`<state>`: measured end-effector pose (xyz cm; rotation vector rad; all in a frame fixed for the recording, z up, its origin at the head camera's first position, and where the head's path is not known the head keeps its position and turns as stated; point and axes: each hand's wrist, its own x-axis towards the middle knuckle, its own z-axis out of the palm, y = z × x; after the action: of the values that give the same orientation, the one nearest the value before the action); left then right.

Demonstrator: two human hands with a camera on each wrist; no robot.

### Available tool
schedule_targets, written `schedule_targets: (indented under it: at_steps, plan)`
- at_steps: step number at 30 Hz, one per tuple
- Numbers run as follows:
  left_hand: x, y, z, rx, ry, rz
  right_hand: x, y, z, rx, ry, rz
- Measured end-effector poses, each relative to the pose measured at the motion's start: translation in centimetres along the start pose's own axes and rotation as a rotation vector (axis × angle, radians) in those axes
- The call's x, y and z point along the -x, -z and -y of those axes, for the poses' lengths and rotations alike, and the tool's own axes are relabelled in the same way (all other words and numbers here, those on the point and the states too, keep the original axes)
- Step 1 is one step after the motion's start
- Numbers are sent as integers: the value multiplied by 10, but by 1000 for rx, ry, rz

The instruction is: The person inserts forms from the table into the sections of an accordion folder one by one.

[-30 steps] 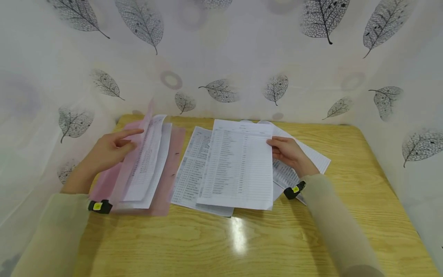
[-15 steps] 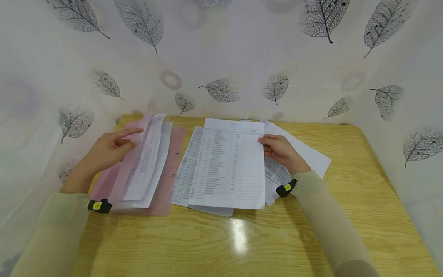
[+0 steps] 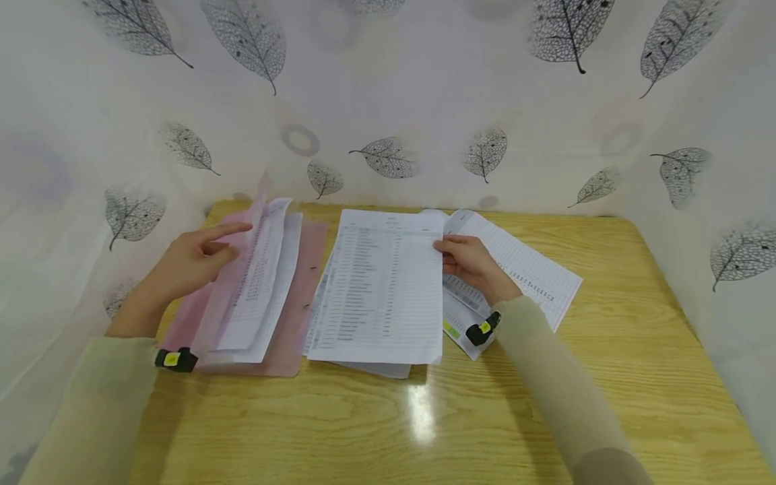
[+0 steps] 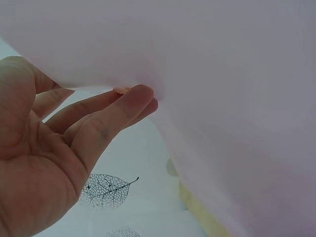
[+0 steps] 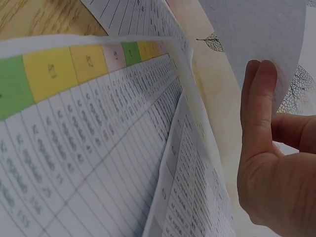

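At the left, my left hand (image 3: pixel 197 263) pinches the edge of a translucent pink folder cover (image 4: pixel 212 98), its thumb and fingertips meeting on the sheet in the left wrist view. The folder (image 3: pixel 312 269) lies open beneath, with printed sheets (image 3: pixel 257 289) leaning in it. My right hand (image 3: pixel 473 263) pinches the right edge of a printed paper sheet (image 3: pixel 376 289) between thumb and fingers. That sheet is raised and overlaps other papers lying to the right of the folder. In the right wrist view, fingers press against the back of the sheet (image 5: pixel 261 34).
More printed sheets (image 3: pixel 521 263) lie fanned on the wooden table (image 3: pixel 339 417) at the right, one with coloured header cells (image 5: pixel 54 74). A sheet's lower edge (image 3: pixel 382 370) shows under the held page. A curtain (image 3: pixel 388 81) with leaf prints hangs behind the table.
My right hand has moved left, carrying the printed sheet toward the folder and uncovering more of the papers at the right. My left hand stays in place on the pink cover.
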<state>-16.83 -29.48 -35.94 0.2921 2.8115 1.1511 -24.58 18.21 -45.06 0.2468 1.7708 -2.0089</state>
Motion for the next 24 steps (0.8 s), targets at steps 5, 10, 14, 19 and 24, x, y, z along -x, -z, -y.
schedule_targets:
  at_steps: [5, 10, 14, 19, 24]
  plan:
    - [0, 1, 0, 12, -2, -4, -4, -12, -3, -2, -2, 10]
    - [1, 1, -1, 23, -6, -8, -6, -24, -4, -15, -9, 7]
    - [0, 0, -1, 20, 1, -5, -7, -32, -4, -13, -15, 0]
    - [0, -1, -1, 16, 8, -1, -8, -38, -4, -13, -11, 10]
    - [0, 0, -1, 8, 17, -3, -11, -43, -5, -8, -16, 6]
